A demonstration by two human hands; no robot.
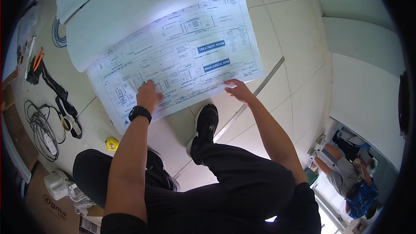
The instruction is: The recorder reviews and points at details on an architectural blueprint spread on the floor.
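A large printed drawing sheet (182,67) lies on the floor in front of me, part of a stack of big sheets. Its upper sheets (147,4) are folded back away from me in a pale curl, covering the far part of the print. My left hand (148,96) rests on the lower left of the printed sheet, fingers slightly bent and thumb apart, with a black watch (140,112) on the wrist. At the near right edge of that sheet, my right hand (239,92) has its forefinger on top and its thumb at the border, taking the edge between them.
A long metal ruler (260,87) runs under my shoe (207,123). To the left lie a yellow tape measure (112,144), a grey extension cord (43,125), a black tool belt (60,93) and blue cable (58,34). A person (351,177) sits at far right.
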